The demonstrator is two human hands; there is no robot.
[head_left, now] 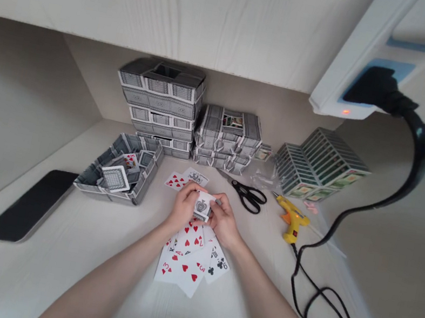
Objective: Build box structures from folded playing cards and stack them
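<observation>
Between my left hand (184, 206) and my right hand (225, 221) is a playing card (202, 205) with a large spade on its face. Both hands have their fingers closed on its sides. A grey patterned strip shows along its lower edge; I cannot tell whether that is a fold or another card. Right below my hands, loose playing cards (185, 269) lie spread face up, mostly hearts with some black suits. Just beyond my left hand lie two more cards (176, 180), one of them a red heart card.
On the left stand an open box made of cards (141, 190) with loose cards inside and a black phone (32, 204). Behind are stacked card-built boxes (161, 100). To the right lie scissors (249, 195), a yellow glue gun (290, 216), its cord and green card packs (331, 158). A power strip (349, 84) hangs above.
</observation>
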